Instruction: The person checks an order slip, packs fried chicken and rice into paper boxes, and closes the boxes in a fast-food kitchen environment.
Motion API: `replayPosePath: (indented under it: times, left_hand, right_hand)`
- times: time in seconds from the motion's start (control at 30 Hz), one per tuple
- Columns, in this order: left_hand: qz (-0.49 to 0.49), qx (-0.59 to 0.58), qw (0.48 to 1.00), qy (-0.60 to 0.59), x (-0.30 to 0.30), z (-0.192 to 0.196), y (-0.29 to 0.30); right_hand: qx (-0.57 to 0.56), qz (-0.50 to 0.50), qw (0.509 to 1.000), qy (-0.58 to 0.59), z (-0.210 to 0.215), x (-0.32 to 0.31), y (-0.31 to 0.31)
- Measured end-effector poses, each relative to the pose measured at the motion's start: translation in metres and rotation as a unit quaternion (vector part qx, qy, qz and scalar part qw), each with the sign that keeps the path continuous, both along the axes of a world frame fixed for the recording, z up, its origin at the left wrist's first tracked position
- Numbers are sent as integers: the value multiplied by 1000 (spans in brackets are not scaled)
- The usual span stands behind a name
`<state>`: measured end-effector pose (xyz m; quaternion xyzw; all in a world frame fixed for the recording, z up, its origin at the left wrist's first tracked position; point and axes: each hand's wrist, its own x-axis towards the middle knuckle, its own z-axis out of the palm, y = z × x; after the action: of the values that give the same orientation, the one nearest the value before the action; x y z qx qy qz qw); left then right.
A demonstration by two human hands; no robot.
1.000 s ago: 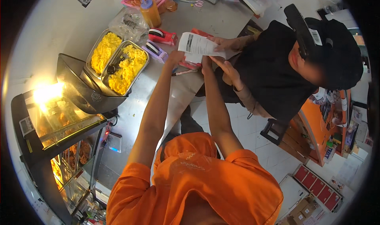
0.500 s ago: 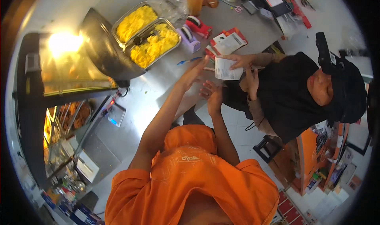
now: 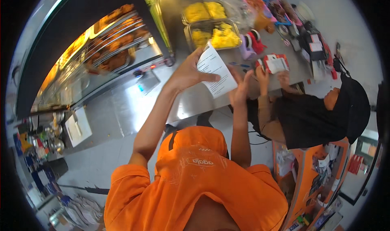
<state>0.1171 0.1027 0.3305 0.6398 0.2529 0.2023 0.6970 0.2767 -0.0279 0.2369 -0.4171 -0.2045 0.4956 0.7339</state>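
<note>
Pinching a white printed slip [image 3: 215, 70] between thumb and fingers of the left hand [image 3: 189, 74] at the upper centre of the frame, slanting its long axis from upper left to lower right, and holding the right hand [image 3: 240, 89] with fingers spread just beside the slip's right edge, too close to tell whether touching. Having the left hand nearer, holding the slip over the steel counter [image 3: 111, 113], below yellow food [image 3: 225, 36] and left of a co-worker in black [image 3: 315, 121]

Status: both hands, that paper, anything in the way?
Left hand gripping white paper, thumb across front. Right hand open by its right edge, contact unclear. Co-worker's hand farther right, not blocking paper.
</note>
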Motion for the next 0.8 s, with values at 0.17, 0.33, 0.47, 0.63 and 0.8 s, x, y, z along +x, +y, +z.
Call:
replayPosePath:
  times: [0.17,0.33,0.47,0.63,0.8]
  left_hand:
    - [127,205,970,41,-152,76,14]
    - [285,86,942,-156,-296,103,11]
    - [368,83,908,-180,-372,109,19]
    - [431,86,880,-180,-434,128,24]
    - [450,106,866,-189,-480,135,42]
  right_hand:
    - [86,201,929,-298,124,-127,104]
    - [216,160,938,-220,211,-282,163]
    - [277,176,920,-215,250,-371,195]
    - [321,217,884,-262,289,-439,229]
    - [341,257,861,-275,318,-492,254]
